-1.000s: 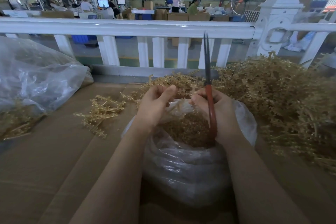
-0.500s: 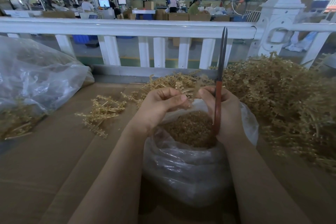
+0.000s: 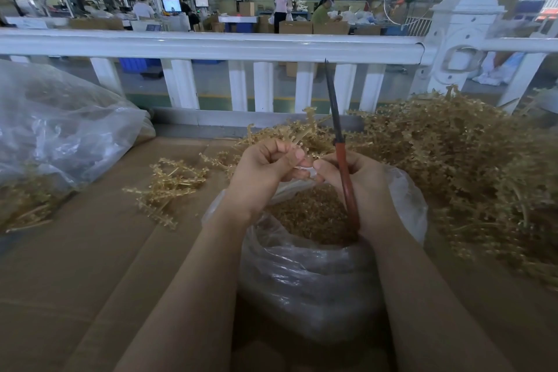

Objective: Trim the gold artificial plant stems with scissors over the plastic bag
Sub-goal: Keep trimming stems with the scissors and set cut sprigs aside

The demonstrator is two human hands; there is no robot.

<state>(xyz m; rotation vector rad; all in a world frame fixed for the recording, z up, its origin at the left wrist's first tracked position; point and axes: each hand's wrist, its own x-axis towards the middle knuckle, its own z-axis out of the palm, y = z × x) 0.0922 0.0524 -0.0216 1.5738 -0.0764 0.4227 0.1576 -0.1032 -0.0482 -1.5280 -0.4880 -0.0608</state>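
A gold stem point(image 3: 297, 142) is pinched between the curled fingers of the left hand point(image 3: 265, 169), directly above the open plastic bag point(image 3: 317, 275) of gold trimmings. The right hand point(image 3: 359, 184), touching the left, grips the red-handled scissors point(image 3: 341, 154), blades together and pointing up. A large pile of stems point(image 3: 453, 166) lies right of the bag, a small cluster point(image 3: 169, 184) to its left, a bigger clear bag point(image 3: 60, 136) farther left, and a white railing point(image 3: 211, 45) behind.
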